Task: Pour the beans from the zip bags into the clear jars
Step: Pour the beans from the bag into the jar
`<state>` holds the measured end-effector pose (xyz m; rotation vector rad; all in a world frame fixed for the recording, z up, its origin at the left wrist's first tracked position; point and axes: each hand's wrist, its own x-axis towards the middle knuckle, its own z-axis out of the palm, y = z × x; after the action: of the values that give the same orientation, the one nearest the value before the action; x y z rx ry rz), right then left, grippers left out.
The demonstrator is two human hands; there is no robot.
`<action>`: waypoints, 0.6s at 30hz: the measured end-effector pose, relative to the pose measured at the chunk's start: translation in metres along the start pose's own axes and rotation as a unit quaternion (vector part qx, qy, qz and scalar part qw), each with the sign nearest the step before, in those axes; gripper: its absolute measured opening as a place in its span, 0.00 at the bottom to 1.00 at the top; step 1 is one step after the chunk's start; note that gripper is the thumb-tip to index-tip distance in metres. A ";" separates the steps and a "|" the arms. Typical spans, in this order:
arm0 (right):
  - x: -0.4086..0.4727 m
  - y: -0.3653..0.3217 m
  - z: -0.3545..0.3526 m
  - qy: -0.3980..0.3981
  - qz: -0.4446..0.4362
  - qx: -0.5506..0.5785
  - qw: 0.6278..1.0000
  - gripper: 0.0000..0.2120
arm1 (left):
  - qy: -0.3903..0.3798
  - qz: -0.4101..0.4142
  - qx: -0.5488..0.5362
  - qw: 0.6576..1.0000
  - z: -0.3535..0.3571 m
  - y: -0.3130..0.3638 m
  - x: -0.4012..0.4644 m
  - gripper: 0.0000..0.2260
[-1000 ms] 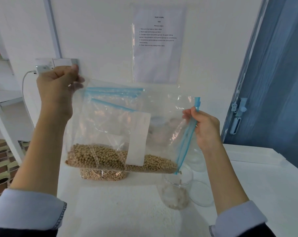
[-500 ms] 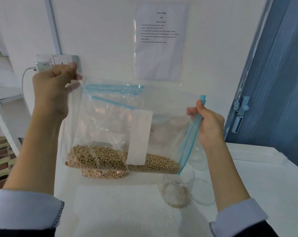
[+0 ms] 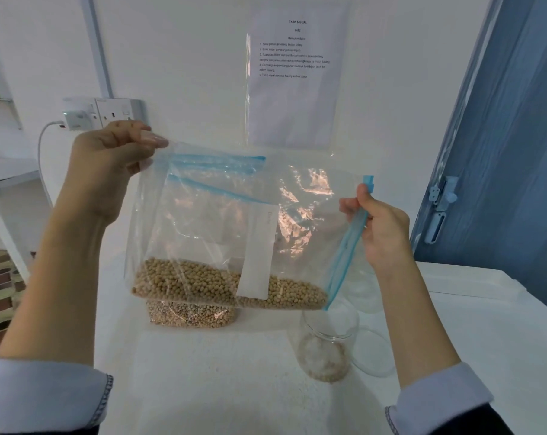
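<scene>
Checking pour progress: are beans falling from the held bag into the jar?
No, the beans lie settled in the held zip bag, above the jar.

Both bare forearms come out of pale blue-grey sleeves (image 3: 43, 394), cuffs pushed back with dark stitching along the edge.

The held zip bag (image 3: 228, 221) hides most of a second bag of beans (image 3: 190, 315) on the bench (image 3: 469, 324); the wall sheet's (image 3: 295, 73) small print is illegible; a far jar (image 3: 364, 293) shows only faintly.
</scene>
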<state>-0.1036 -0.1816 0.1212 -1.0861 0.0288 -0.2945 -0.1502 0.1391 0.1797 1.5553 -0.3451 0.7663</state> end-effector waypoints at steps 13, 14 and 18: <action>-0.007 0.002 0.001 0.014 -0.005 -0.008 1.000 0.10 | 0.069 0.008 -0.022 0.997 0.005 -0.012 0.000 0.15; -0.007 0.003 0.001 0.014 -0.008 -0.013 1.000 0.10 | 0.080 0.010 -0.009 0.997 0.007 -0.011 -0.001 0.15; -0.008 0.004 0.002 0.027 -0.020 0.001 0.999 0.10 | 0.120 0.024 0.026 0.992 0.016 -0.006 0.000 0.11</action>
<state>-0.1104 -0.1759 0.1175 -1.0778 0.0551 -0.3586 -0.1429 0.1246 0.1756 1.4887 -0.1866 0.9946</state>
